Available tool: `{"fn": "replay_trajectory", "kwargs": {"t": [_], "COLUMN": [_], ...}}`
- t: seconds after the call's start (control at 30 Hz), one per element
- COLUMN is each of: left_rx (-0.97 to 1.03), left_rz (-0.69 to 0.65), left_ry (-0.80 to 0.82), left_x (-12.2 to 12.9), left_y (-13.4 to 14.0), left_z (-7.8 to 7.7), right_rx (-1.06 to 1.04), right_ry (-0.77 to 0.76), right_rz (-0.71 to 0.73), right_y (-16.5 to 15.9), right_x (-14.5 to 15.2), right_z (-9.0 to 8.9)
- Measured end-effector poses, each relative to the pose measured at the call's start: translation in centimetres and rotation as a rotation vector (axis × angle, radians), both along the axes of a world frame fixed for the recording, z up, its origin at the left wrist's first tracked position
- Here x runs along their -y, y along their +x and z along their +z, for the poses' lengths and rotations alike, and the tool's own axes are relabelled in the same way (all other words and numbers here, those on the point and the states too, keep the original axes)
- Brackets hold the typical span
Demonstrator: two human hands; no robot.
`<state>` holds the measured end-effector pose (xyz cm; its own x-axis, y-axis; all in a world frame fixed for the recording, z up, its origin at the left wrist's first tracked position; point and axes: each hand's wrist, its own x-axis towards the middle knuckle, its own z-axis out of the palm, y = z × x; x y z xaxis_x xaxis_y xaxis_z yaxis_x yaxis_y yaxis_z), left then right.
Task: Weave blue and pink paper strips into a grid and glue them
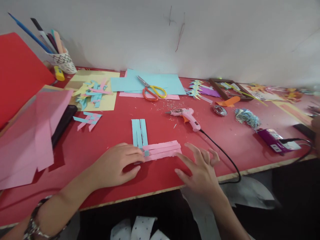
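Note:
Pink paper strips (162,150) lie flat on the red table, crossing blue paper strips (139,131) in a small woven corner. My left hand (122,163) rests over that corner, its fingers stretched out and pressing on the crossing, which they partly hide. At the far right end of the pink strips is my right hand (200,166), fingers spread, fingertips at or just beside the strip ends. Neither hand grips anything. Beyond them lies a pink glue gun (187,115) with its nozzle to the left.
Scissors (152,91) lie on blue sheets (172,83) at the back. Folded paper pieces (92,91) and pink sheets (25,140) sit left. A black cord runs from the glue gun over the front edge. A purple power strip (273,140) and a co-worker's hand (316,125) are at right.

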<state>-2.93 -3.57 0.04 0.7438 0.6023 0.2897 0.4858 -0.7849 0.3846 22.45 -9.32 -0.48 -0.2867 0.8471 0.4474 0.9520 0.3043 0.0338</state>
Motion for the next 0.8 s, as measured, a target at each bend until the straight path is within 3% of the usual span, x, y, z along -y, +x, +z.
{"fn": "replay_trajectory", "kwargs": {"t": [0.33, 0.57, 0.8], "left_rx": [0.009, -0.05, -0.046], "left_rz": [-0.012, -0.005, 0.019], "left_ry": [-0.008, 0.001, 0.034], "left_x": [0.0, 0.1, 0.2], "left_y": [0.0, 0.0, -0.1], "left_z": [0.1, 0.5, 0.3], "right_rx": [0.002, 0.05, 0.022], "right_ry": [0.039, -0.119, -0.175], "right_rz": [-0.064, 0.155, 0.018], "right_y": [0.9, -1.7, -0.4], "right_x": [0.0, -0.3, -0.3], "right_z": [0.2, 0.6, 1.2]}}
